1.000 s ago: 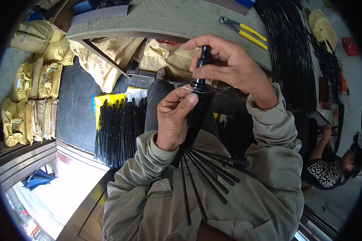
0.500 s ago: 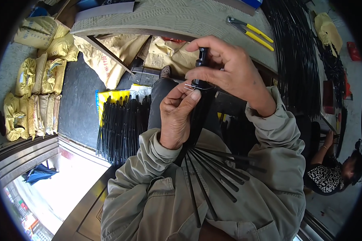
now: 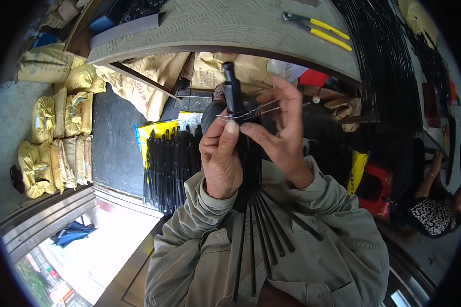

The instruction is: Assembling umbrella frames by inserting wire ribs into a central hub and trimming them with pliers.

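My left hand (image 3: 220, 156) grips a bundle of thin black rods (image 3: 256, 225) that fan out downward over my olive jacket. A black plastic hub (image 3: 232, 92) sticks up above the fist at the top of the bundle. My right hand (image 3: 279, 130) pinches a thin silver wire (image 3: 251, 112) that crosses the hub just under its top; its other fingers are spread upward. Both hands touch at the fingertips.
A pile of black rods (image 3: 171, 163) lies on a yellow sheet to the left. Yellow-handled pliers (image 3: 317, 28) rest on the grey workbench (image 3: 215, 25). Yellow sacks (image 3: 51, 138) are stacked far left. Another person (image 3: 435, 204) sits at the right edge.
My right hand has come off the top of the hub and dropped to pinch the wire beside my left thumb. The hub's top now shows uncovered.
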